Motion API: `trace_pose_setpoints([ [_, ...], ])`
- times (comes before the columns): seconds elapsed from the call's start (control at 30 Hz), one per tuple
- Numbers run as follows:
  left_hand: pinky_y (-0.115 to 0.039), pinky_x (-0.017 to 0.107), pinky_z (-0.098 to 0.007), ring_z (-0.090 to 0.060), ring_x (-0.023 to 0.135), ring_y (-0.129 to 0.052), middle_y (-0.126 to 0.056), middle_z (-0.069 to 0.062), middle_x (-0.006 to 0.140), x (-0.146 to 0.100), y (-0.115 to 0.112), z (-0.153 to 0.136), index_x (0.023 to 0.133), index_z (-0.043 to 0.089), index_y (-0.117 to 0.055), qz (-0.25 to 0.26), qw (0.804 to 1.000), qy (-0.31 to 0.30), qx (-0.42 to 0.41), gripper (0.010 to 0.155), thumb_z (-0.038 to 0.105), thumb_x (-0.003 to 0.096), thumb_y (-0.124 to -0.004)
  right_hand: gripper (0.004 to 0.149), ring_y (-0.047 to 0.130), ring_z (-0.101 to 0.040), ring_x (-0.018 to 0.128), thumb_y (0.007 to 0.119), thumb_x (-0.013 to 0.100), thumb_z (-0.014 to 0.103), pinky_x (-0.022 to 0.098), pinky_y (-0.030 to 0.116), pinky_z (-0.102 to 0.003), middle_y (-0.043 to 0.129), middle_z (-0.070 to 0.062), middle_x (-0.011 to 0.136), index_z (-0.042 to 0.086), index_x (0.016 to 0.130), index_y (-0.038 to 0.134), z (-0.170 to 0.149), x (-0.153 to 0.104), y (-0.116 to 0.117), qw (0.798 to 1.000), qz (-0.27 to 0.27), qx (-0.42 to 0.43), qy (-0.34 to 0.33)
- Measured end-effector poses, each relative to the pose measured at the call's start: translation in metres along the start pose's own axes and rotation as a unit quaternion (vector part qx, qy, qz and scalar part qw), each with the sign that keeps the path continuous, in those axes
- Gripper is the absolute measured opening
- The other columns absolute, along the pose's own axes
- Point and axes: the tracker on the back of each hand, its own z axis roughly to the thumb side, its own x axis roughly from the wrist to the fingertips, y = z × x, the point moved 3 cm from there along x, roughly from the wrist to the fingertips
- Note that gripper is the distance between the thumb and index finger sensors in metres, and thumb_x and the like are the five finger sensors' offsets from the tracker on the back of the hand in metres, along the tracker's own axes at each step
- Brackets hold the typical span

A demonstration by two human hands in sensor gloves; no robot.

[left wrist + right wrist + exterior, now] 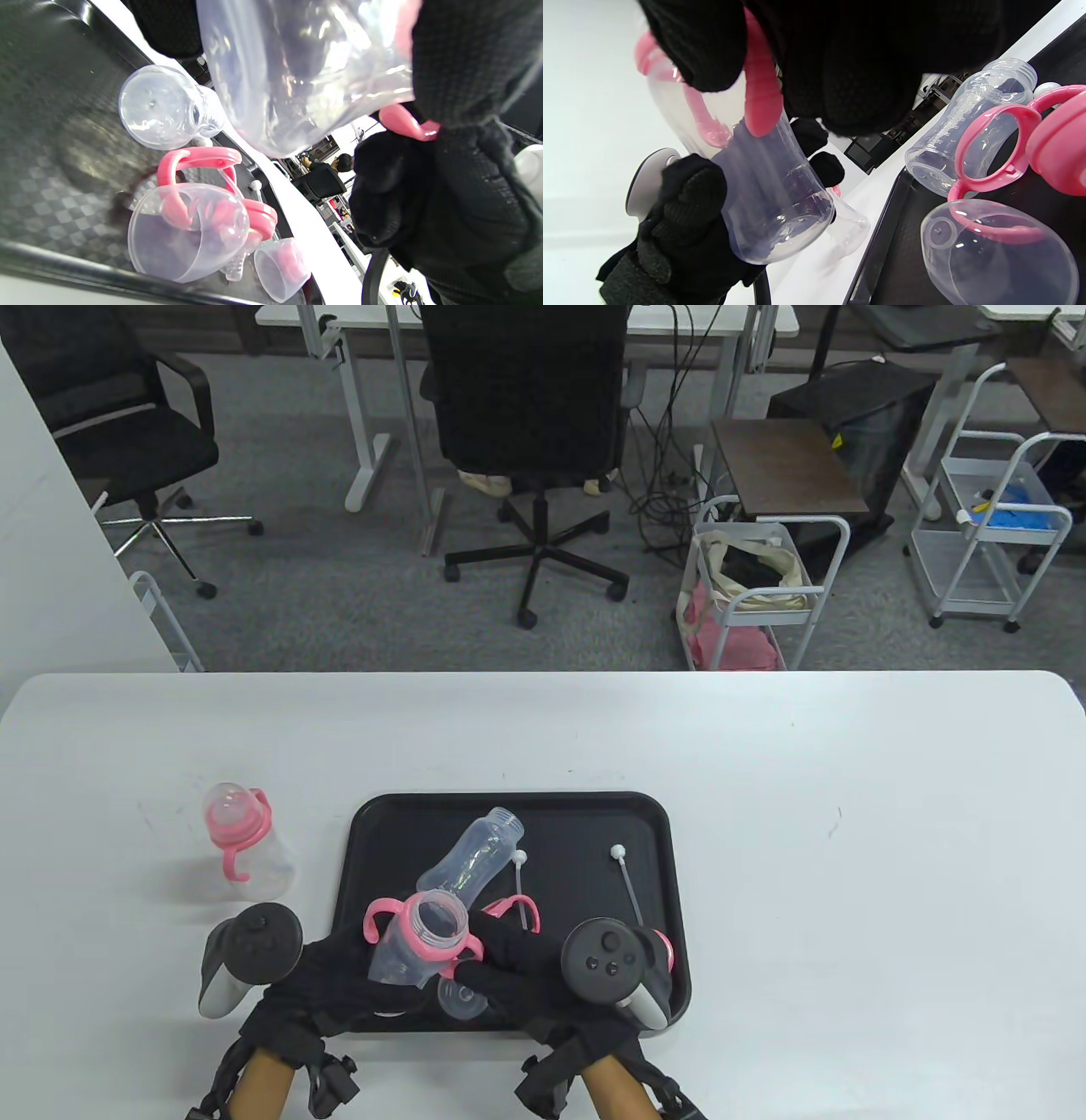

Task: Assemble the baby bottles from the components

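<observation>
1. White table (764, 814), office chairs and carts behind; its far half and right side lie bare.
2. Black tray (653, 848) sits near the table's front edge; its right part holds only a straw (629, 885).
3. Left hand (339, 984) grips the body of a clear bottle (405, 954), held above the tray's front-left corner.
4. Right hand (526, 971) holds the pink collar (433, 925) on that bottle's neck.
5. A spare bottle (475, 853) lies tilted in the tray; a clear cap (461, 999) lies near the front rim.
6. A finished bottle (246, 848) stands left of the tray, apart from it.
</observation>
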Motion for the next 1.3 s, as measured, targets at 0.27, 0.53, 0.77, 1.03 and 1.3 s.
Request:
trace_pose_setpoints([
  [0.27, -0.067, 0.078, -0.052, -0.020, 0.108, -0.076, -0.066, 0.016, 0.116, -0.004, 0.008, -0.002, 0.116, 0.044, -0.044, 0.027, 0.999, -0.004, -0.027, 0.095, 0.068, 0.0369, -0.092, 0.068, 0.101, -0.025, 0.050, 0.084, 0.052, 0.049, 0.038, 0.087, -0.039, 0.092, -0.006, 0.078, 0.011, 0.104, 0.066, -0.003, -0.001, -0.005, 1.000, -0.004, 0.008, 0.005],
  [0.53, -0.067, 0.078, -0.052, -0.020, 0.108, -0.076, -0.065, 0.016, 0.116, -0.008, 0.015, -0.005, 0.116, 0.044, -0.044, 0.046, 0.998, -0.004, -0.043, 0.095, 0.068, 0.0370, -0.092, 0.068, 0.101, -0.026, 0.052, 0.084, 0.052, 0.049, 0.039, 0.087, -0.039, 0.091, -0.007, 0.079, 0.011, 0.105, 0.065, -0.008, -0.004, -0.023, 0.999, -0.036, 0.017, 0.013],
  [0.77, -0.066, 0.078, -0.051, -0.019, 0.108, -0.076, -0.065, 0.016, 0.117, -0.011, 0.022, -0.008, 0.115, 0.044, -0.044, 0.073, 0.996, 0.002, -0.045, 0.095, 0.068, 0.0371, -0.091, 0.067, 0.100, -0.027, 0.053, 0.083, 0.053, 0.049, 0.040, 0.087, -0.040, 0.091, -0.007, 0.080, 0.012, 0.105, 0.065, -0.016, -0.011, -0.047, 0.997, -0.075, 0.021, 0.026],
  [1.03, -0.066, 0.078, -0.051, -0.020, 0.108, -0.075, -0.064, 0.016, 0.117, -0.015, 0.028, -0.011, 0.115, 0.044, -0.044, 0.086, 0.995, 0.008, -0.049, 0.095, 0.068, 0.0374, -0.091, 0.062, 0.100, -0.027, 0.053, 0.083, 0.054, 0.047, 0.040, 0.087, -0.041, 0.091, -0.008, 0.080, 0.012, 0.103, 0.068, -0.026, -0.023, -0.087, 0.988, -0.143, 0.011, 0.057],
  [1.3, -0.066, 0.078, -0.051, -0.020, 0.108, -0.075, -0.064, 0.016, 0.117, -0.017, 0.032, -0.014, 0.116, 0.044, -0.043, 0.093, 0.994, 0.008, -0.063, 0.095, 0.068, 0.0376, -0.091, 0.055, 0.100, -0.030, 0.055, 0.083, 0.055, 0.041, 0.041, 0.086, -0.043, 0.090, -0.009, 0.082, 0.013, 0.101, 0.072, -0.051, -0.039, -0.122, 0.976, -0.136, -0.074, 0.155],
])
